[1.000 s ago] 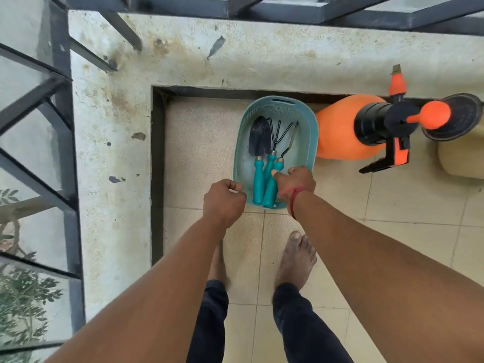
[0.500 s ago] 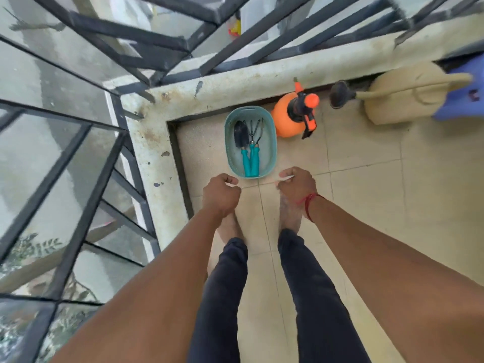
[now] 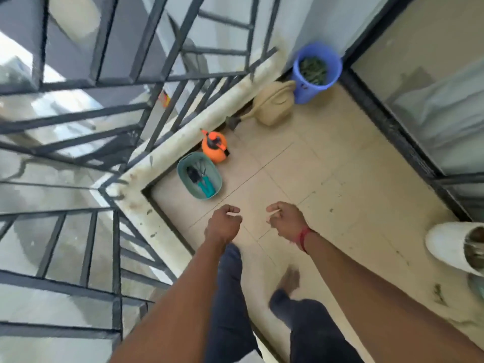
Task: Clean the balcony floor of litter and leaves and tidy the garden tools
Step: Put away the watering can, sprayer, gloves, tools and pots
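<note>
Hanging empty, loosely curled near the teal basket (image 3: 183, 176), left hand (image 3: 224, 222) and right hand (image 3: 286, 218) seem done with its garden tools (image 3: 200, 179); far-off leaf scraps (image 3: 438, 294) likely come next.

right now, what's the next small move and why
Probably reach right for the leaf scraps on the floor beside the white pot: the garden tools already lie in the teal basket, and the left hand and right hand look empty.
</note>
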A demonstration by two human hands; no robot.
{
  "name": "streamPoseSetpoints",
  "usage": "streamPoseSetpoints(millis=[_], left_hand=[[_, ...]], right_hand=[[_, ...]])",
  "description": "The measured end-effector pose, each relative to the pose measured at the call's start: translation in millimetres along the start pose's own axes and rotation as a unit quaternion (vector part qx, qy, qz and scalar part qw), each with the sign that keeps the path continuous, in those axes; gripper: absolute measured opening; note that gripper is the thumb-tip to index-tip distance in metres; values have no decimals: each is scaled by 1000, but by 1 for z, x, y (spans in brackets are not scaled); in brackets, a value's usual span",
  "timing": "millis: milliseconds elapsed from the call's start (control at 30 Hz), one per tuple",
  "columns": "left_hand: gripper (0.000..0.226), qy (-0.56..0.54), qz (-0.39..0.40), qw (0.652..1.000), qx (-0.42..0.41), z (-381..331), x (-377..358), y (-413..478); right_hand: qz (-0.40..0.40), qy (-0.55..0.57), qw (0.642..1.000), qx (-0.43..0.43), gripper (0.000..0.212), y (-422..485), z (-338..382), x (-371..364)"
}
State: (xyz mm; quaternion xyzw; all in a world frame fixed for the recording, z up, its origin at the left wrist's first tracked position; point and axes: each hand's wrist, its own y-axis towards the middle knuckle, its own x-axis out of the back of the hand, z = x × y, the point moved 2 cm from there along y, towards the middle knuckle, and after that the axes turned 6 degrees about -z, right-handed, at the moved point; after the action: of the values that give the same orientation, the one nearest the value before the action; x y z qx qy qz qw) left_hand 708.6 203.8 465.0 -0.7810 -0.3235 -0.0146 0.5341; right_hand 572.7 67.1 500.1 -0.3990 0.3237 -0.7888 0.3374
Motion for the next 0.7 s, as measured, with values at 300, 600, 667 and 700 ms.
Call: streamPoseSetpoints(millis=[300, 600, 667, 700], left_hand=[[17, 107, 52, 984, -131, -33, -124, -134], [22, 320, 188, 903, -217, -11, -335, -278], [25, 379, 233, 860, -252, -3, -388, -312], [28, 399, 251, 843, -260, 0, -408, -325]], right_hand=[[-84, 191, 977, -31, 18, -99, -154, 115], [-230, 425, 869, -107, 20, -228, -375, 205], [-278, 466, 830, -125, 17, -258, -425, 220], [-298, 478, 815, -135, 17, -268, -444, 225]])
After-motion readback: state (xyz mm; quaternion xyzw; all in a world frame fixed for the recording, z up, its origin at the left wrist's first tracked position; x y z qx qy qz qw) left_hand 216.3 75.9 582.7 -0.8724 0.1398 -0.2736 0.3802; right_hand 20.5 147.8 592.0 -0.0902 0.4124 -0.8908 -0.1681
